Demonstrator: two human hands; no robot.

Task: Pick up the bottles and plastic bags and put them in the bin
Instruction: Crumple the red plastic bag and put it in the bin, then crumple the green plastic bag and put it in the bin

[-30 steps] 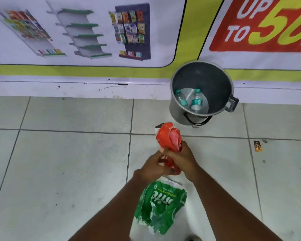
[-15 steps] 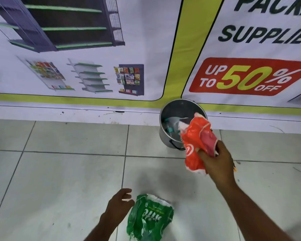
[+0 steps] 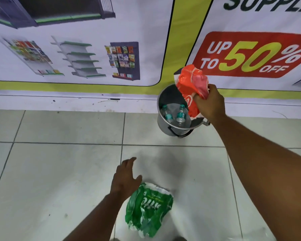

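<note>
Since a moment ago my right hand (image 3: 209,103) has carried the orange bag (image 3: 192,87) farther out, so it now hangs over the right side of the bin (image 3: 163,119). My grip there is closed on the bag's crumpled middle. Two bottles (image 3: 175,114) already lie inside. My left hand (image 3: 125,178) hovers open and empty, just left of the green bag (image 3: 149,208) on the near floor. I should bring the orange bag fully over the opening before letting go, since its loose tail could catch on the rim.
</note>
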